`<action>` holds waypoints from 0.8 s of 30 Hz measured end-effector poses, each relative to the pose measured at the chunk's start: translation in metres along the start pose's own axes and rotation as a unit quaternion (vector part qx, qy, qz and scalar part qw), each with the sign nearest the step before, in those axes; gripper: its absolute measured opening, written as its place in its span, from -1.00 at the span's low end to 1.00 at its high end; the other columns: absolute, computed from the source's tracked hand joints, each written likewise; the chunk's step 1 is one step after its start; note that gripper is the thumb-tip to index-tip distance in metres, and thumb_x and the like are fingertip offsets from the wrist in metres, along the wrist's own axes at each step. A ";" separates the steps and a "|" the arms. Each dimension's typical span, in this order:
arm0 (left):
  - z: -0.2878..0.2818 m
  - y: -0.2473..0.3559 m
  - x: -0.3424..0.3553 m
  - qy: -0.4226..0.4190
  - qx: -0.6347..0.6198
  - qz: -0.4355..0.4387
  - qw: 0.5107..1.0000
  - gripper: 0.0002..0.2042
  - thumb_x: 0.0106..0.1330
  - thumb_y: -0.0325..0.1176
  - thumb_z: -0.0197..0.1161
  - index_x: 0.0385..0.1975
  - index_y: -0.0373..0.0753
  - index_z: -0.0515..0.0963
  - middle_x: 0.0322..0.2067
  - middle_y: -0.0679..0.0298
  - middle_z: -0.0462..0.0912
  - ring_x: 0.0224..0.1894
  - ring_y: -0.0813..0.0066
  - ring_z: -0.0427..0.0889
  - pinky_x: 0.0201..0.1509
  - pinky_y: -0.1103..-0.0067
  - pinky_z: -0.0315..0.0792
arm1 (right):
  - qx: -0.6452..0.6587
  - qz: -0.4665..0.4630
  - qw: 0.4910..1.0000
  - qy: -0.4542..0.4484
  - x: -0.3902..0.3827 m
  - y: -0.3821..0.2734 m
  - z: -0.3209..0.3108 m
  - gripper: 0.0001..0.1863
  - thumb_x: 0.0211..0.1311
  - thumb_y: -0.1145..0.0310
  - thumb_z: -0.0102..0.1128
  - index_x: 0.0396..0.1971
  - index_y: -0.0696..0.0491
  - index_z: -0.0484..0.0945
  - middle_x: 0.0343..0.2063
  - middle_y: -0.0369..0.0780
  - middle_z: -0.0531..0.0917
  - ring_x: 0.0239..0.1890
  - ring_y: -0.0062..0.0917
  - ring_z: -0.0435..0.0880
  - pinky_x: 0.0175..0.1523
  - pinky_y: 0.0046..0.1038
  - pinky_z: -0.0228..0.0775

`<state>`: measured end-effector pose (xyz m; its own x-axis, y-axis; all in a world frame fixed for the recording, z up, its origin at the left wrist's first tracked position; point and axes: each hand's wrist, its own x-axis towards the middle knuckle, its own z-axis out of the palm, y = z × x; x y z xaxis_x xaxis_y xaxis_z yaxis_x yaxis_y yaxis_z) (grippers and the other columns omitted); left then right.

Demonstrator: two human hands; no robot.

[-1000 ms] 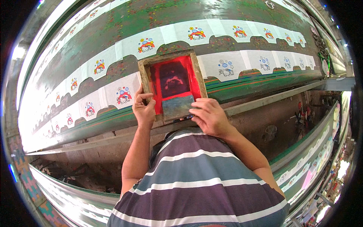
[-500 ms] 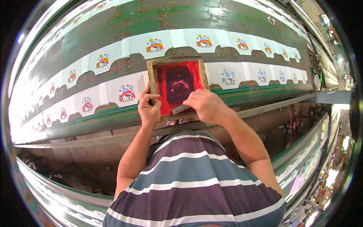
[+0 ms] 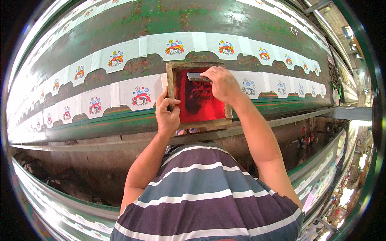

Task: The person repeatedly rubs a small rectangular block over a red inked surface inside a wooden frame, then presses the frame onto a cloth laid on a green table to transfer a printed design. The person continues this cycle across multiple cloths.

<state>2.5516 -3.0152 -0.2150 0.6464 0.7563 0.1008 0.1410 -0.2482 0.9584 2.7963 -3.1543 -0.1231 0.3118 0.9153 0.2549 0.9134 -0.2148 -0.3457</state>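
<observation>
1. Printed cloth [image 3: 140,96] lies on the green table [image 3: 120,24].
2. Left hand [image 3: 168,113] seems to pinch the left edge of the frame [image 3: 195,64], though the grip is partly hidden.
3. Frame overlaps the table's near edge, red inside.
4. Squeegee [image 3: 195,76] sits toward the frame's far side.
5. Right hand [image 3: 223,84] pinches it.

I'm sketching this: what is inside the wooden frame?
A red screen with a dark patch, and a grey blade in the right hand. That hand hides parts of both; what's beneath the screen is covered.
</observation>
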 end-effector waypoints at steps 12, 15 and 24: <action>0.000 -0.001 0.000 -0.002 0.003 0.029 1.000 -0.76 0.27 -0.75 0.35 -0.20 -0.24 0.80 0.64 -0.17 0.50 0.66 -0.05 0.50 0.69 0.24 0.36 | 0.005 -0.010 1.000 0.010 -0.092 -0.084 0.003 -0.65 0.36 0.49 0.33 0.11 0.07 0.81 0.02 -0.21 0.78 0.09 -0.20 0.77 0.22 -0.09 0.58; 0.000 -0.003 0.000 -0.003 -0.006 0.026 1.000 -0.77 0.25 -0.74 0.37 -0.22 -0.25 0.80 0.62 -0.19 0.51 0.66 -0.08 0.49 0.69 0.23 0.36 | 0.018 -0.009 1.000 0.010 -0.105 -0.095 0.002 -0.65 0.35 0.48 0.37 0.12 0.06 0.81 0.02 -0.22 0.78 0.09 -0.22 0.77 0.22 -0.10 0.58; -0.003 0.000 0.004 0.004 0.011 0.015 1.000 -0.78 0.24 -0.73 0.34 -0.24 -0.27 0.80 0.58 -0.19 0.58 0.63 -0.02 0.55 0.70 0.25 0.36 | 0.109 0.009 0.993 0.045 -0.138 -0.085 -0.008 -0.56 0.29 0.27 0.63 0.15 0.00 0.79 0.20 -0.18 0.74 0.30 -0.12 0.70 0.44 -0.05 0.53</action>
<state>2.5518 -3.0102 -0.2138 0.6448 0.7529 0.1320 0.1377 -0.2843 0.9488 2.6776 -3.2650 -0.1218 0.3596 0.8752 0.3235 0.8320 -0.1437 -0.5359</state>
